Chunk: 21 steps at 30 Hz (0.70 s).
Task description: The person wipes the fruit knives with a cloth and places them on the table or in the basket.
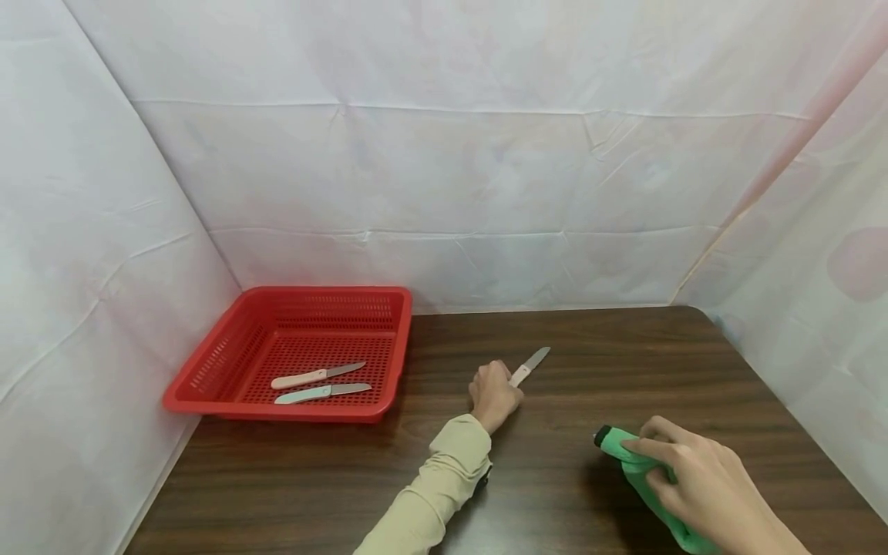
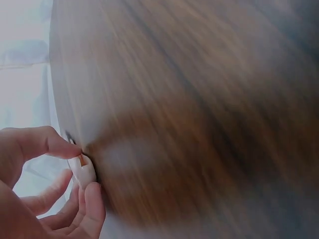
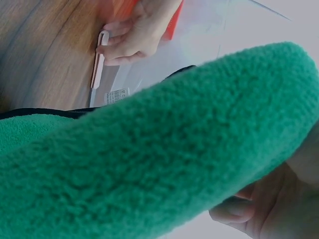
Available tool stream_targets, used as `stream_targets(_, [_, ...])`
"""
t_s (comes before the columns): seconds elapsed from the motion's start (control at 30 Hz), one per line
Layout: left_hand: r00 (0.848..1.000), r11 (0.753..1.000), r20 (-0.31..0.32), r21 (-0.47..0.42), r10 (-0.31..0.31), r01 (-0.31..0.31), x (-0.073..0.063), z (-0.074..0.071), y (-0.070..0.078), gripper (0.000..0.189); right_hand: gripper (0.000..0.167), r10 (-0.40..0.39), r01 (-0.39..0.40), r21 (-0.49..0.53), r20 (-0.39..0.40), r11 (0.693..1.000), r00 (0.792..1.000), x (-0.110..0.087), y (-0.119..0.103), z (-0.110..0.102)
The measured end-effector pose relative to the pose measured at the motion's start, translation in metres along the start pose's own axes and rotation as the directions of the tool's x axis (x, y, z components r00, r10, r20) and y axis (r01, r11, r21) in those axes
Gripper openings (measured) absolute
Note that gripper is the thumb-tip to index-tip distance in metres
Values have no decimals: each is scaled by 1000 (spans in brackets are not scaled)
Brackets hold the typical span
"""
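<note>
Near the middle of the table, my left hand (image 1: 496, 396) pinches the handle of a small paring knife (image 1: 530, 365), whose blade points to the far right. In the left wrist view, thumb and fingers meet at the end of its pale handle (image 2: 86, 172); the blade is mostly hidden there. At the right, my right hand (image 1: 708, 479) holds a folded green cloth (image 1: 647, 482) with a black edge, above the table. That cloth fills much of the right wrist view, where the knife (image 3: 99, 67) shows beyond it.
A red plastic basket (image 1: 284, 412) stands at the back left, against the covered wall. Inside lie two more paring knives, one with a pinkish handle (image 1: 300, 380) and one with a pale green handle (image 1: 305, 395). White sheeting (image 1: 451, 169) encloses the dark wooden table (image 1: 597, 339).
</note>
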<state>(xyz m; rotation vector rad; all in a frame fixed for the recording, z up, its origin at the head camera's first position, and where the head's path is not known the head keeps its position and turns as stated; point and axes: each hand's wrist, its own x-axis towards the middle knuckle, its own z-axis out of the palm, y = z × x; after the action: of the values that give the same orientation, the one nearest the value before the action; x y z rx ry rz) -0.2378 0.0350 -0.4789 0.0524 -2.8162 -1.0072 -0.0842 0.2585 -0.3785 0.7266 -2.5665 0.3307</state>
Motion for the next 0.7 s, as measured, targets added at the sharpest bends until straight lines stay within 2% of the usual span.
stream_targets(0.13, [1000, 1000, 12, 25, -9, 9, 2, -5, -2, 16, 42, 0, 0, -2, -2, 1000, 1000, 0, 0, 0])
stream_targets(0.23, [1000, 1000, 21, -9, 0, 0, 3, -10, -3, 17, 42, 1, -1, -2, -2, 1000, 1000, 0, 0, 0])
stream_targets(0.3, [1000, 997, 20, -77, 14, -12, 5, -12, -4, 17, 43, 3, -3, -2, -1, 1000, 1000, 0, 0, 0])
stream_targets(0.37, [999, 978, 43, -207, 18, -9, 6, -13, -7, 18, 43, 4, -4, -3, -4, 1000, 1000, -1, 0, 0])
stream_targets(0.43, [998, 935, 59, -355, 12, 9, 7, -14, -9, 18, 43, 4, -4, -2, -5, 1000, 1000, -1, -1, 0])
stream_targets(0.53, [996, 836, 85, -546, -15, 59, 9, -15, -14, 21, 42, 3, -3, -2, -9, 1000, 1000, -1, -1, 1])
stream_targets(0.6, [997, 775, 73, -628, -26, 66, 11, -16, -18, 22, 42, 3, -3, -3, -12, 1000, 1000, -1, -1, 1])
stream_targets(0.7, [998, 702, 48, -710, -35, 59, 12, -18, -23, 23, 43, 3, -3, -3, -20, 1000, 1000, -1, -1, 2])
